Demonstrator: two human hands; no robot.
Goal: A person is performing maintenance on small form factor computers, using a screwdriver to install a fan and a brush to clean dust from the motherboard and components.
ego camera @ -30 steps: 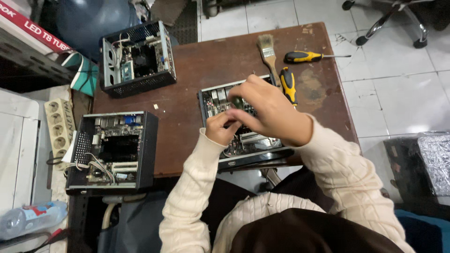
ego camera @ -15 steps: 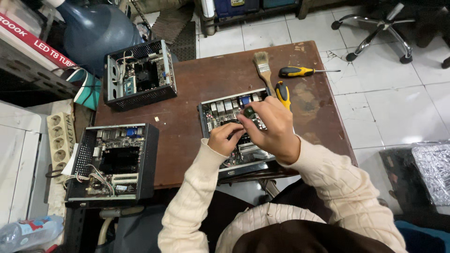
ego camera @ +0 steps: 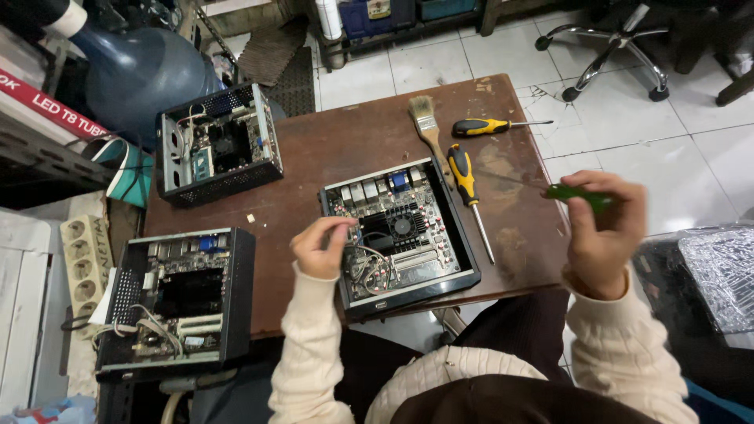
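My left hand [ego camera: 320, 247] pinches wires at the open case's [ego camera: 400, 235] nine o'clock; my right hand [ego camera: 601, 235] grips a green tool [ego camera: 580, 195]; board still installed.

open computer case [ego camera: 400, 235], black, lid off, circuit board and fan exposed, flat at table's near edge | green-handled tool [ego camera: 580, 196], blurred, roughly level, raised off the table's right edge, well apart from case

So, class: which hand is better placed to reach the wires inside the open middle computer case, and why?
Left. The left hand hangs at the case's left edge, beside the wires; the right hand holds a green part off to the side.
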